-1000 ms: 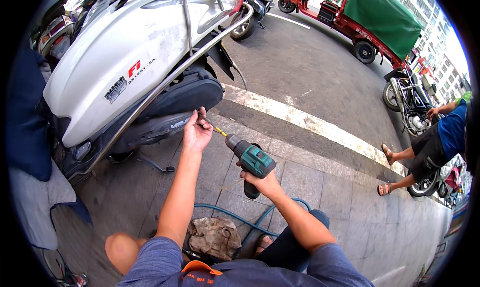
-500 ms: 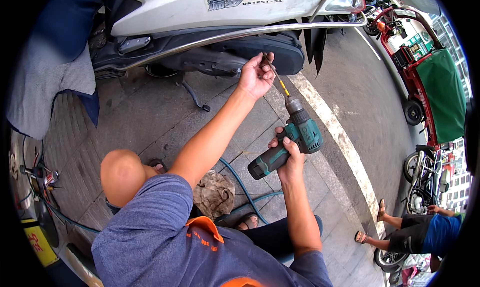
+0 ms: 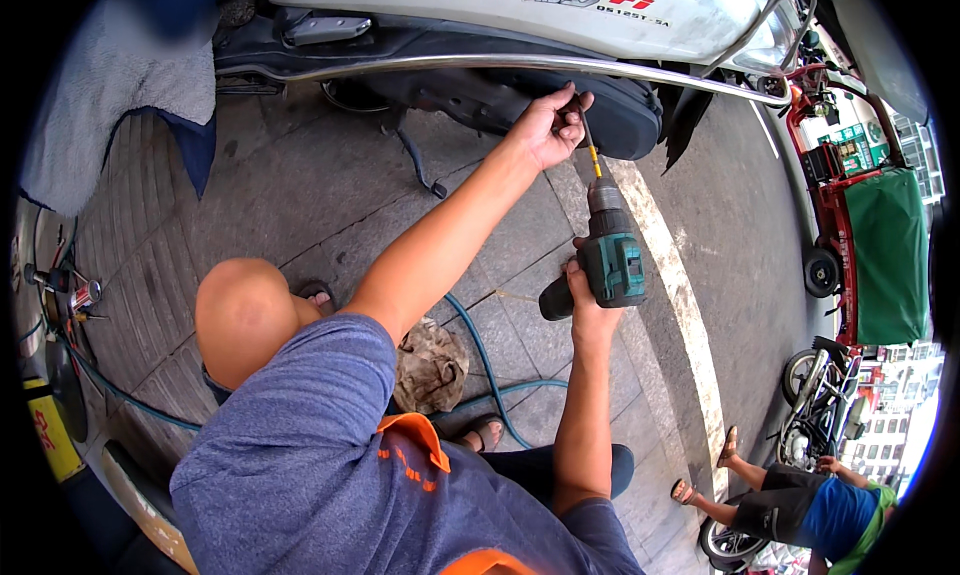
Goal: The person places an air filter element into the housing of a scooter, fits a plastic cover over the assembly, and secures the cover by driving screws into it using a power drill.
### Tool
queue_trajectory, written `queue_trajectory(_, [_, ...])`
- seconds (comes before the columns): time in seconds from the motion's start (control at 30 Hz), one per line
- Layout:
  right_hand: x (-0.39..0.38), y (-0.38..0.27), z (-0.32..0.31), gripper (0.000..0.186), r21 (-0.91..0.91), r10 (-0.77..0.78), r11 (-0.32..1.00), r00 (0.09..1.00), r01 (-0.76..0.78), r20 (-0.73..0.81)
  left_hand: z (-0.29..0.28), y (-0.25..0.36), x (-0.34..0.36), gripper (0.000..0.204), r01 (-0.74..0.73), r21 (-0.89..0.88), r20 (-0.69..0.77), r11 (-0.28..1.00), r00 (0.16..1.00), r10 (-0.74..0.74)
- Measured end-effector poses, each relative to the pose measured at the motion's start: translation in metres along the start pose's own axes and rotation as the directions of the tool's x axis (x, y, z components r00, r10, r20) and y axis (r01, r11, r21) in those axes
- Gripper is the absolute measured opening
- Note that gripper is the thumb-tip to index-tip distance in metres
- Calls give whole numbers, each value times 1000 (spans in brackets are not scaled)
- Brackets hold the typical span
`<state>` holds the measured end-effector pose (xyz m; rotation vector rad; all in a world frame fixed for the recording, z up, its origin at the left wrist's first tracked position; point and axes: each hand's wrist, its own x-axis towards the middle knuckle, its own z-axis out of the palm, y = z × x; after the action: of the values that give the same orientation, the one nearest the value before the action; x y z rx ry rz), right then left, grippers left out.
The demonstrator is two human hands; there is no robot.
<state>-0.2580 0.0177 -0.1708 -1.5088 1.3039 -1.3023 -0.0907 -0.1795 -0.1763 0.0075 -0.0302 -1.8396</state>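
Observation:
My right hand (image 3: 592, 313) is wrapped around the grip of a teal and black cordless drill (image 3: 612, 260). A long thin driver bit (image 3: 594, 157) with a yellow band runs from its chuck toward the scooter. At the bit's far end, the fingers of my left hand (image 3: 548, 133) are pinched together around its tip. Any small piece at that tip is hidden by the fingers. Both hands are in front of the dark lower side cover (image 3: 610, 115) of a white scooter (image 3: 450, 15); whether the tip touches the cover, I cannot tell.
A chrome side rail (image 3: 430, 65) crosses above my left hand. On the paving lie a crumpled brown rag (image 3: 428, 367) and a blue hose (image 3: 482, 360). A grey towel (image 3: 120, 105) hangs at left. To the right are a green-covered red cart (image 3: 885, 255) and another person (image 3: 800, 505).
The view has shifted, so the scooter sits farther right. My right hand has turned the drill: its bit points more straight ahead, its battery end swung inward. Left fingers stay at the bit's tip.

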Motion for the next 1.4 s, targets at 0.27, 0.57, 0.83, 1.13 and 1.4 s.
queue_trajectory(0.27, [5,9,-14,45,-396,-113,909,991,131,67,1,7,-4,18,35,39,-76,999,997,-32])
queue_trajectory(0.57, [-1,12,-15,37,-255,-51,964,993,76,104,-3,9,-5,19,117,184,60,976,990,-130])
queue_trajectory(0.83, [9,2,21,49,-359,-261,906,964,227,-48,12,-7,-4,7,-105,315,-32,943,992,121])
queue_trajectory(1.13, [29,3,32,35,-280,-253,934,964,221,-83,16,-13,-4,19,-287,477,-21,831,941,337])
queue_trajectory(1.4, [22,7,51,29,-16,-125,992,986,124,-112,9,-8,-6,15,-240,474,-23,847,959,284])
